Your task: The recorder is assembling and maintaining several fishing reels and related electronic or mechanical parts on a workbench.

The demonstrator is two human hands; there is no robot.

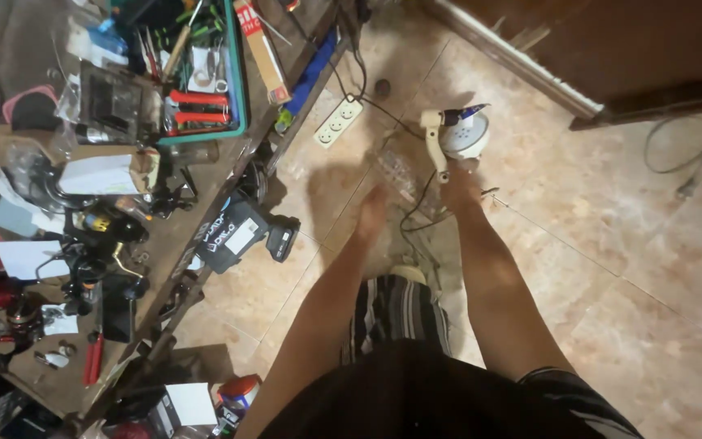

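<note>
1. I see my right hand (458,185) stretched straight down at upper centre of the frame, closed around the handle end of the white plastic round-bodied appliance (458,134) that sits on the beige tiled floor (611,244).
2. My left hand (371,213) hangs lower, just left of it, empty, fingers extended and close together; blur hides the fingertips.
3. A black cable (413,213) loops between both hands, beside a clear plastic piece (396,172).
4. A white power strip (339,122) lies up left of the appliance.
5. Along the left edge stands a cluttered wooden workbench (229,175) with a green tool tray (236,81); a black power tool (241,236) juts towards my left arm.
</note>
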